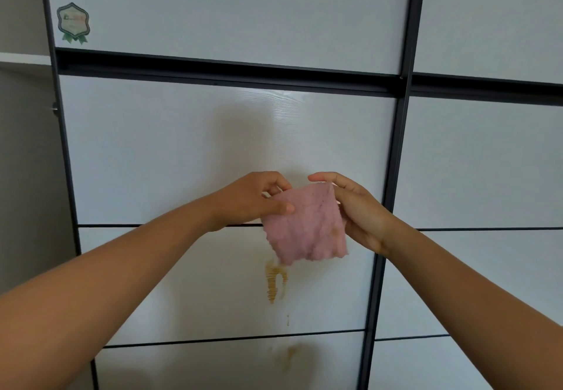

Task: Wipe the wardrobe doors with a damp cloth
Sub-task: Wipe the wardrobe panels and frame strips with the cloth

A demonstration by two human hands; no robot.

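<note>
Fingers (278, 206) of the left hand (253, 199) clamp the 10 o'clock corner of a small pink terry cloth (304, 228); the right hand (362, 216) pinches its 1 o'clock corner. The cloth hangs before the white, dark-framed wardrobe door (182, 151). A yellow-brown streaked stain (275, 283) lies at the cloth's 6 o'clock.

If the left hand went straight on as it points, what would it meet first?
Probably the right hand, holding the far side of the cloth the left hand pinches; door behind, depth unclear.
</note>
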